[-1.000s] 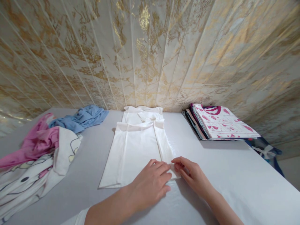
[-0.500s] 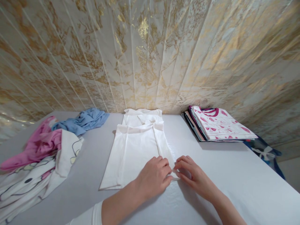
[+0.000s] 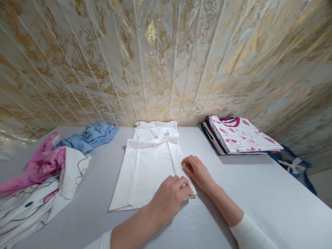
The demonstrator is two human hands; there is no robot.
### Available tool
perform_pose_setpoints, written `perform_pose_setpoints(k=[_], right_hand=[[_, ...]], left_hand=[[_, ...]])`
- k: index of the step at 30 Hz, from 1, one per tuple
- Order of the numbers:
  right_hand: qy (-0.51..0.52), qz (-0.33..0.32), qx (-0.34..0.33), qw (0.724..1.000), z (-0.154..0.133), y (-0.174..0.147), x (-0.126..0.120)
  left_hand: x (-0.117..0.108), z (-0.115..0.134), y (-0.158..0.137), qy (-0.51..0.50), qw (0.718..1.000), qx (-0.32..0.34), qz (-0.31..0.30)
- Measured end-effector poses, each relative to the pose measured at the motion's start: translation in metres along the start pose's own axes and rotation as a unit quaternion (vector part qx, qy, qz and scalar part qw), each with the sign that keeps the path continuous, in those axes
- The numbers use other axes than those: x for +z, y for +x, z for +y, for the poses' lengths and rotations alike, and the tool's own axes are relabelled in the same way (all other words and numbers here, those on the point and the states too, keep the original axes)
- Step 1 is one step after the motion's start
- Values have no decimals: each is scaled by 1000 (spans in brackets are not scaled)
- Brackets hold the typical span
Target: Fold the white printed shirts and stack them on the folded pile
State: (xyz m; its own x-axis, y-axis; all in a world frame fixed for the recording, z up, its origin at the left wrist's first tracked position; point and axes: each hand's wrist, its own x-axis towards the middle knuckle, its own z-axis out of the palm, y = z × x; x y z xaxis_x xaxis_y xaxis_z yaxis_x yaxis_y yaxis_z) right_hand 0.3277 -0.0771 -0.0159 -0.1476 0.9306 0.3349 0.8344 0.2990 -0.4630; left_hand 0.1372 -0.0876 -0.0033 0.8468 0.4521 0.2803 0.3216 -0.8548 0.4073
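A white shirt lies in front of me with its sides folded inward and its near hem toward me. Its far part is rumpled close to the curtain. At the near right corner, my left hand has its fingers curled over the hem, closed on the cloth. Farther up the right edge is my right hand, thumb and fingers pinched together on the fabric; the fingertips are partly hidden.
To the left lie a crumpled blue garment, a pink cloth and a white printed garment. A stack of folded clothes sits at the right, beside a dark blue item. A gold-patterned curtain hangs behind the white table.
My right hand has moved away from the near corner, up along the shirt's right edge. My left hand stays at the corner, and the view has shifted slightly.
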Motion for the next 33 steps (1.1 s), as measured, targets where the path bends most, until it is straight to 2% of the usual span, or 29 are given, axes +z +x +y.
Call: perform_pose_setpoints(k=[5,12,16,26,33], right_hand=[[-8,21,11,1000,1,1,4],[-66,74,38,994,12,13,17],[-84,74,56,992,16,26,21],[-88,86,67,990,20,34,26],[-120,88,83,985,25,45,34]], left_hand=[[5,1,1,24,999,14,31],[5,10,5,100,994,-5,31],[9,15,11,121,992,-12,31],[19,22,24,137,989,-38,35],[22,23,21,101,994,-1,31]])
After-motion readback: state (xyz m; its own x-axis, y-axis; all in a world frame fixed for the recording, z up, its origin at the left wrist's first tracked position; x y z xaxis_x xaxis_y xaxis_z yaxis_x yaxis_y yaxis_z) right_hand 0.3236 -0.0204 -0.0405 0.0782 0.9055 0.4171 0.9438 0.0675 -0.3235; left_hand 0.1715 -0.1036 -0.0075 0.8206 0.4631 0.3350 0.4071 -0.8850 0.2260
